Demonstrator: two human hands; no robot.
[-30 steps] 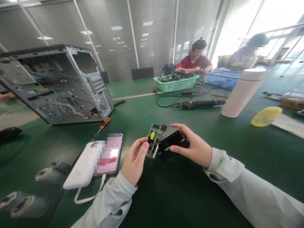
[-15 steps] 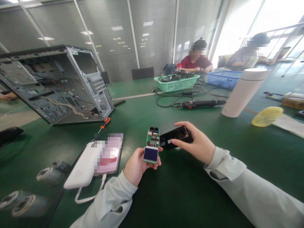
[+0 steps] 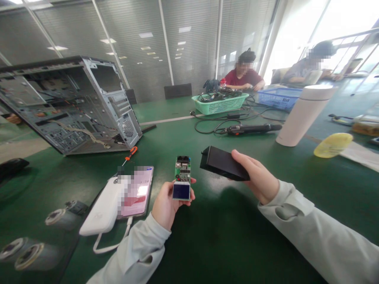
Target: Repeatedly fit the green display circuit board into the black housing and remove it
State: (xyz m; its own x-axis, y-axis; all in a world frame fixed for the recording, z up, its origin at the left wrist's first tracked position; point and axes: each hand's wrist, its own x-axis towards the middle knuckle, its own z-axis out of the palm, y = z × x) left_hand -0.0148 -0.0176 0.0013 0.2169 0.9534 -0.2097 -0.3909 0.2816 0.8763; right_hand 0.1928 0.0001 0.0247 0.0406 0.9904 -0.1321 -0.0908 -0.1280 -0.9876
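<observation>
My left hand (image 3: 166,205) is closed around a small green circuit board (image 3: 182,170) with a blue display at its near end, held face up over the green table (image 3: 225,236). My right hand (image 3: 258,177) grips a black rectangular casing (image 3: 222,162), its open end pointing left toward the board. Board and casing are apart, with a gap between them. Both sleeves are pale grey.
A phone (image 3: 136,191) lies on a white power bank (image 3: 102,209) left of my hands, with an orange-handled screwdriver (image 3: 130,153) beyond. An open computer case (image 3: 68,104) lies at the left. A white flask (image 3: 304,112), green basket (image 3: 219,103), cables and two seated people are farther back.
The board came out of the black casing and turned display side up in my left hand. My right hand drew the casing away to the right and rotated it.
</observation>
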